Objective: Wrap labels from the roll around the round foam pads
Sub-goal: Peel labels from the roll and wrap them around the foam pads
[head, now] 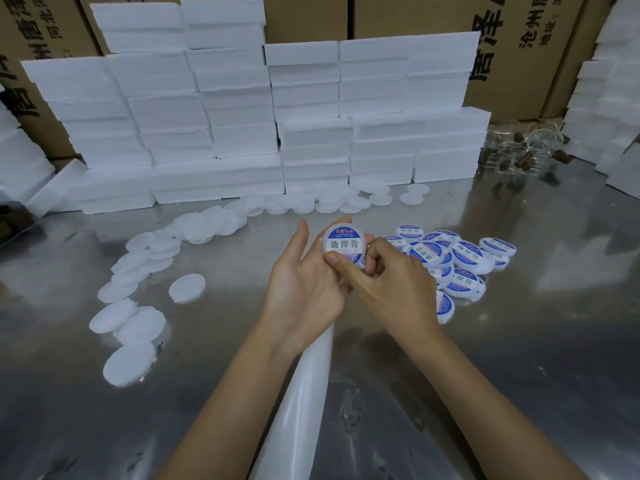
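Facing up toward the camera, the round foam pad (343, 244) with a blue-and-white label (344, 242) on it sits at the fingertips of the left hand (304, 282), above the middle of the table (519, 341). The left hand lies palm up under it, thumb raised and fingers loosely straight, cradling the pad from below and behind. The right hand (388, 278) comes in from the right, its fingers curled, its thumb pressed on the pad's lower left edge and its bent fingers at the lower right edge, so it pinches the rim. The pad is a flat disc with no long axis; its face tilts toward the viewer, and both hands meet on it, the right one on top. Smoothing the label down probably depends on that thumb staying on the near edge.

A white strip of backing (304, 393) runs from under the hands down to the bottom edge, where it is cut off; the roll itself is not visible. Labelled pads (460, 258) are heaped just right of the hands, plain white pads (138, 289) trail away to the left, and foam blocks (242, 116) are stacked behind. How far the label reaches round the pad's rim is hidden by the fingers.
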A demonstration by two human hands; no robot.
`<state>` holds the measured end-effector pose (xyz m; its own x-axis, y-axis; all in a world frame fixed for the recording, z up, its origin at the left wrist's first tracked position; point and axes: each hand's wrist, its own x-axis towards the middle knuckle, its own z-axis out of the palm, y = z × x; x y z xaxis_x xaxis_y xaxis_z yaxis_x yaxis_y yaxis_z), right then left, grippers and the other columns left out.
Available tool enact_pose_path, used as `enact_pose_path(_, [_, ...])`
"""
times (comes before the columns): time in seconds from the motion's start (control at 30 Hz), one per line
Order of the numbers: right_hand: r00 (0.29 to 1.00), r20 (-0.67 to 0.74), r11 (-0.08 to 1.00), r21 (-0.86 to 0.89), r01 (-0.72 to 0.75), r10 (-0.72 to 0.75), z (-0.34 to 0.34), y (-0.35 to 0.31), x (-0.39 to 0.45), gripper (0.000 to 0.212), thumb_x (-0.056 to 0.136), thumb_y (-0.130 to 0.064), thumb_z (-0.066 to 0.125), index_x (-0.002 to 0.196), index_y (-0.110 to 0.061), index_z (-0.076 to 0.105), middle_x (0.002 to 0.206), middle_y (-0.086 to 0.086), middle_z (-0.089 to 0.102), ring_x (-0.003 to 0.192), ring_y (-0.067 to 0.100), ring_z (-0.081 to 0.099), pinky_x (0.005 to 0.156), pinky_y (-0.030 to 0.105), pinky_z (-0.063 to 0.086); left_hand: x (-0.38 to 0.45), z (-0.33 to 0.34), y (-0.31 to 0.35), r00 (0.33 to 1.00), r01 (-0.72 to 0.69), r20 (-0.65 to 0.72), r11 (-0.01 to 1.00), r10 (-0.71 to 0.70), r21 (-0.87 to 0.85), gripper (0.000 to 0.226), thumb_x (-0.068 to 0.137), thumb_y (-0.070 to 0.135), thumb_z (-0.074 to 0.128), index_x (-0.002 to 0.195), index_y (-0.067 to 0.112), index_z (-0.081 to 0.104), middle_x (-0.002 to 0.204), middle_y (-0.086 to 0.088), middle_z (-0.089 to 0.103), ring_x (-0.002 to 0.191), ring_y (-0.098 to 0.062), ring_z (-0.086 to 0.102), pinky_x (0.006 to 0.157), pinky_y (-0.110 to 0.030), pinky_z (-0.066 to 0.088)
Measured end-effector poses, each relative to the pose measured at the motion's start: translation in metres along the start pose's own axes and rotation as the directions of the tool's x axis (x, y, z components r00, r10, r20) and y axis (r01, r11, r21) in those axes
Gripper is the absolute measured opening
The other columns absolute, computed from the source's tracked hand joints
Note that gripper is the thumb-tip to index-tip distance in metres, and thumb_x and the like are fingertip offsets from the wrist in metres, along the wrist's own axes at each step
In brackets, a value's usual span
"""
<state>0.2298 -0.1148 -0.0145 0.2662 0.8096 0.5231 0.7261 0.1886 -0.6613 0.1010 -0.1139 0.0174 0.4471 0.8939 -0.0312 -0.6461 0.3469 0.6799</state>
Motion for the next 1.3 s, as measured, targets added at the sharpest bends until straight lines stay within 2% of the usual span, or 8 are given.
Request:
enact_pose_path(0.2, [0.998,-0.008,0.997,0.04,0.069,-0.069,0.003,0.003,0.0,0.046,0.09,-0.069,0.042,0.065,-0.032,0.034,0.049,-0.009,0.048,0.047,0.007,0.045,0.049,0.029,0.028,-0.001,0.002,-0.002,0.998,0.027,0.067,0.997,-0.022,-0.068,0.061,0.103,0.05,0.034,0.141,0.006,0.05,0.143,-0.021,0.053,0.13,-0.03,0.052,0.115,-0.039,0.036])
enact_pose_path(0.3, [0.995,-0.021,0.992,0.082,0.096,-0.095,0.003,0.005,0.001,0.037,0.099,-0.055,0.043,0.074,-0.028,0.046,0.05,-0.005,0.046,0.05,0.013,0.045,0.05,0.031,0.034,0.001,0.002,-0.003,0.998,-0.036,0.054,0.999,0.036,0.004,0.051,0.106,0.038,0.033,0.135,0.0,0.053,0.133,-0.019,0.061,0.125,-0.026,0.058,0.107,-0.035,0.047])
enact_pose_path(0.37, [0.995,-0.031,0.99,0.098,0.102,-0.1,0.002,0.006,0.002,0.038,0.102,-0.047,0.043,0.068,-0.029,0.04,0.05,-0.004,0.042,0.05,0.013,0.043,0.049,0.031,0.031,0.005,0.0,-0.005,0.991,-0.132,0.003,0.978,0.133,0.161,0.041,0.106,0.026,0.039,0.132,0.001,0.057,0.125,-0.016,0.065,0.119,-0.025,0.062,0.101,-0.034,0.052])
enact_pose_path(0.5, [0.995,-0.032,0.989,0.11,0.097,-0.094,-0.002,0.012,0.007,0.037,0.104,-0.036,0.044,0.069,-0.027,0.035,0.048,-0.005,0.038,0.047,0.013,0.039,0.05,0.031,0.025,0.004,-0.012,0.002,0.919,-0.301,0.02,0.667,0.394,0.681,0.042,0.098,0.013,0.061,0.137,0.029,0.06,0.111,0.005,0.07,0.092,-0.017,0.069,0.082,-0.027,0.057])
enact_pose_path(0.6, [0.995,-0.002,0.989,0.103,0.102,-0.103,-0.003,0.013,0.008,0.033,0.105,-0.033,0.042,0.073,-0.026,0.037,0.05,-0.006,0.039,0.048,0.012,0.04,0.051,0.033,0.029,0.002,-0.018,0.009,0.928,-0.302,0.106,0.556,0.357,0.775,0.051,0.092,0.007,0.069,0.134,0.033,0.061,0.096,0.005,0.072,0.077,-0.016,0.065,0.075,-0.026,0.055])
enact_pose_path(0.7, [0.995,0.017,0.984,0.152,0.091,-0.095,-0.003,0.012,0.008,0.032,0.105,-0.037,0.037,0.075,-0.027,0.036,0.054,-0.006,0.041,0.051,0.014,0.041,0.052,0.036,0.034,0.001,-0.016,0.01,0.941,-0.275,0.101,0.557,0.324,0.784,0.05,0.087,-0.001,0.072,0.129,0.025,0.065,0.101,0.001,0.076,0.075,-0.013,0.069,0.072,-0.022,0.055])
enact_pose_path(0.93, [0.971,0.163,0.981,0.113,0.158,-0.175,-0.003,0.015,0.006,0.051,0.082,-0.083,0.04,0.092,-0.033,0.041,0.077,-0.01,0.055,0.067,0.009,0.053,0.053,0.029,0.041,-0.001,-0.015,0.012,0.931,-0.261,-0.021,0.704,0.365,0.661,0.058,0.081,-0.008,0.074,0.132,0.018,0.062,0.088,-0.009,0.078,0.078,-0.017,0.075,0.07,-0.022,0.058])
enact_pose_path(1.3, [0.968,0.179,0.977,0.153,0.148,-0.175,-0.001,0.015,0.005,0.058,0.077,-0.088,0.041,0.089,-0.032,0.048,0.074,-0.008,0.056,0.068,0.01,0.055,0.055,0.029,0.042,-0.001,-0.01,0.006,0.902,-0.267,-0.136,0.775,0.411,0.572,0.03,0.085,0.009,0.077,0.113,0.016,0.073,0.084,-0.015,0.078,0.074,-0.021,0.077,0.063,-0.023,0.06])
